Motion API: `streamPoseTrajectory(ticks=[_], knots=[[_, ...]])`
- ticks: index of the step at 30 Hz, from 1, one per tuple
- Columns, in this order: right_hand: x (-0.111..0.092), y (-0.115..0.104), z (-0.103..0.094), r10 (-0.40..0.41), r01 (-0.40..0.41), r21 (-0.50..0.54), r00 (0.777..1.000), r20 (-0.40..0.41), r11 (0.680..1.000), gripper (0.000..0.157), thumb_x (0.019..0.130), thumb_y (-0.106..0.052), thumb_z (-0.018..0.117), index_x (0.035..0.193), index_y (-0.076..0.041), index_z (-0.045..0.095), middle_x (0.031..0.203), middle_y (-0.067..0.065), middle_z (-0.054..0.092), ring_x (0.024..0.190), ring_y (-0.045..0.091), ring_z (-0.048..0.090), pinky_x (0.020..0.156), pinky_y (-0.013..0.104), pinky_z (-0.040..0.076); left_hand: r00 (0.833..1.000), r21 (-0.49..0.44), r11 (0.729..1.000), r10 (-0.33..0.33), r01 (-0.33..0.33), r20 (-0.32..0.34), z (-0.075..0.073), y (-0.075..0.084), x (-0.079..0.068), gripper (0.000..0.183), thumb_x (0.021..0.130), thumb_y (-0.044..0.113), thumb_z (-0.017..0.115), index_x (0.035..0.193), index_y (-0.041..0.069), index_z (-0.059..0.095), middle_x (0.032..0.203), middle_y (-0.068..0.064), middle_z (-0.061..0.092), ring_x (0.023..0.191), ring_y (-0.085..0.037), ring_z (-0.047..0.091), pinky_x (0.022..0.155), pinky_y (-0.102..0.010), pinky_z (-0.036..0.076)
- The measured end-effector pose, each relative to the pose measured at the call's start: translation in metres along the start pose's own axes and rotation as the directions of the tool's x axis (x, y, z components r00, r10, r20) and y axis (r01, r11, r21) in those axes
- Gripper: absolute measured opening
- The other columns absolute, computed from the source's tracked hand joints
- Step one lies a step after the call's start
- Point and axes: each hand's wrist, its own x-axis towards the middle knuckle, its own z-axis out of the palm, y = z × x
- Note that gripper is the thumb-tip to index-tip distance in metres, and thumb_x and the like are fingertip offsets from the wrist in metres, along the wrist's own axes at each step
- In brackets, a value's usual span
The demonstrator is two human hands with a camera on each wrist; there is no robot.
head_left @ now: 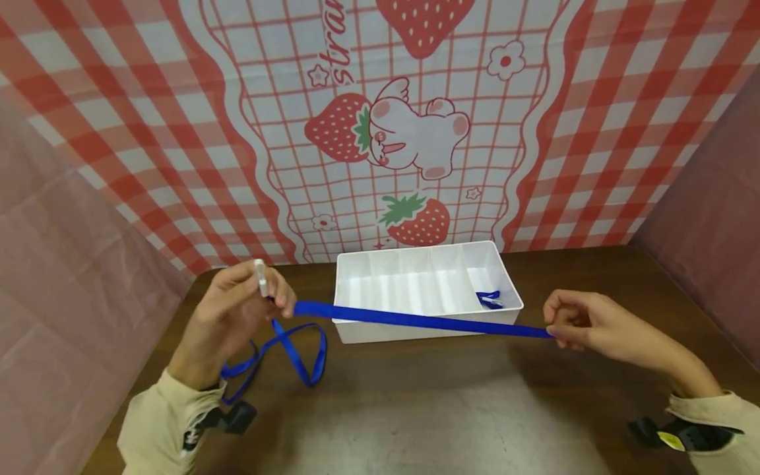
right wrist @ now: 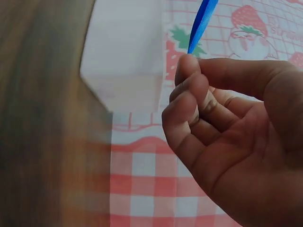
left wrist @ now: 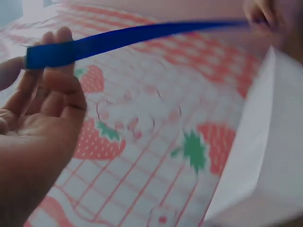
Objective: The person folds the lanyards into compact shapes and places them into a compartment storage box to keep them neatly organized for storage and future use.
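A blue lanyard (head_left: 415,320) is stretched between both hands, in front of the white box. My left hand (head_left: 234,307) pinches it near a white clip (head_left: 260,277); the strap lies across the fingers in the left wrist view, where the left hand (left wrist: 47,104) shows its palm side. At the other end, my right hand (head_left: 584,323) pinches the strap between thumb and index finger. The right wrist view shows this right hand (right wrist: 227,123) with the strap (right wrist: 201,23) rising from its fingertips. Below the left hand, the lanyard's loose length (head_left: 309,369) hangs in loops.
A white divided box (head_left: 430,330) stands at the back of the dark wooden table (head_left: 415,409). In its rightmost compartment lies a small blue strap bundle (head_left: 489,300). A strawberry-print cloth (head_left: 415,132) hangs behind, with pink cloth walls (head_left: 71,277) at the sides.
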Motion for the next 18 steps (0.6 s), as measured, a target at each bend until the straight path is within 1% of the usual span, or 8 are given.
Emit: streamPoseTrajectory(ticks=[2, 5, 7, 8, 10, 12, 15, 18], knots=[[-0.004, 0.002, 0.003, -0.003, 0.002, -0.064, 1.000, -0.030, 0.998, 0.020, 0.090, 0.004, 0.067, 0.098, -0.009, 0.054, 0.066, 0.000, 0.061, 0.053, 0.012, 0.055, 0.043, 0.027, 0.046, 0.993, 0.187, 0.975, -0.110, 0.118, -0.051, 0.004, 0.000, -0.002, 0.032, 0.104, -0.006, 0.027, 0.100, -0.006, 0.060, 0.090, -0.015, 0.065, 0.076, -0.024, 0.059, 0.063, -0.033, 0.049], [-0.012, 0.002, 0.008, -0.023, 0.014, -0.142, 0.998, -0.060, 0.990, 0.028, 0.087, 0.008, 0.068, 0.097, -0.014, 0.054, 0.065, -0.006, 0.060, 0.053, 0.007, 0.054, 0.043, 0.025, 0.044, 0.955, 0.437, 0.849, -0.267, 0.296, -0.128, 0.012, -0.003, -0.007, 0.022, 0.104, -0.003, 0.040, 0.098, -0.001, 0.062, 0.081, -0.013, 0.066, 0.062, -0.019, 0.055, 0.048, -0.031, 0.043], [-0.016, 0.000, 0.011, -0.028, 0.018, -0.156, 0.998, -0.062, 0.988, 0.029, 0.086, 0.010, 0.067, 0.097, -0.014, 0.055, 0.066, -0.008, 0.060, 0.055, 0.007, 0.055, 0.044, 0.025, 0.045, 0.927, 0.515, 0.773, -0.336, 0.372, -0.165, 0.017, -0.005, -0.009, 0.018, 0.104, 0.001, 0.047, 0.098, 0.001, 0.064, 0.077, -0.013, 0.064, 0.059, -0.022, 0.055, 0.045, -0.030, 0.043], [-0.018, -0.002, 0.012, -0.029, 0.019, -0.155, 0.998, -0.061, 0.988, 0.029, 0.087, 0.010, 0.067, 0.097, -0.014, 0.055, 0.067, -0.009, 0.061, 0.055, 0.007, 0.056, 0.044, 0.025, 0.045, 0.917, 0.534, 0.748, -0.359, 0.395, -0.176, 0.019, -0.005, -0.009, 0.018, 0.104, 0.002, 0.048, 0.097, 0.003, 0.065, 0.077, -0.012, 0.064, 0.059, -0.023, 0.057, 0.045, -0.029, 0.043], [-0.020, -0.006, 0.013, -0.024, 0.015, -0.147, 0.998, -0.059, 0.989, 0.026, 0.088, 0.009, 0.065, 0.097, -0.013, 0.057, 0.069, -0.010, 0.062, 0.057, 0.008, 0.057, 0.045, 0.025, 0.046, 0.905, 0.539, 0.731, -0.389, 0.418, -0.174, 0.023, -0.007, -0.009, 0.018, 0.104, 0.004, 0.049, 0.096, 0.005, 0.065, 0.077, -0.012, 0.064, 0.061, -0.027, 0.060, 0.048, -0.030, 0.048], [-0.021, -0.013, 0.013, 0.004, -0.012, -0.132, 0.998, -0.061, 0.991, 0.019, 0.091, 0.005, 0.066, 0.097, -0.013, 0.060, 0.070, -0.010, 0.063, 0.057, 0.008, 0.058, 0.045, 0.026, 0.047, 0.897, 0.530, 0.731, -0.411, 0.430, -0.161, 0.026, -0.008, -0.009, 0.018, 0.104, 0.006, 0.049, 0.096, 0.005, 0.065, 0.078, -0.012, 0.064, 0.066, -0.031, 0.063, 0.055, -0.034, 0.053], [-0.023, -0.023, 0.014, 0.043, -0.047, -0.083, 0.998, -0.046, 0.995, 0.011, 0.094, 0.001, 0.064, 0.097, -0.010, 0.064, 0.071, -0.009, 0.065, 0.058, 0.008, 0.059, 0.047, 0.028, 0.049, 0.885, 0.524, 0.724, -0.443, 0.448, -0.144, 0.032, -0.010, -0.008, 0.018, 0.105, 0.008, 0.049, 0.097, 0.006, 0.065, 0.079, -0.012, 0.064, 0.067, -0.028, 0.065, 0.061, -0.039, 0.057], [-0.023, -0.032, 0.016, 0.060, -0.060, -0.008, 0.998, -0.008, 0.998, 0.007, 0.096, -0.003, 0.063, 0.098, -0.009, 0.065, 0.072, -0.006, 0.066, 0.059, 0.011, 0.061, 0.048, 0.029, 0.051, 0.876, 0.522, 0.719, -0.464, 0.459, -0.130, 0.039, -0.012, -0.008, 0.017, 0.105, 0.009, 0.050, 0.097, 0.006, 0.065, 0.079, -0.012, 0.065, 0.065, -0.025, 0.064, 0.057, -0.037, 0.056]])
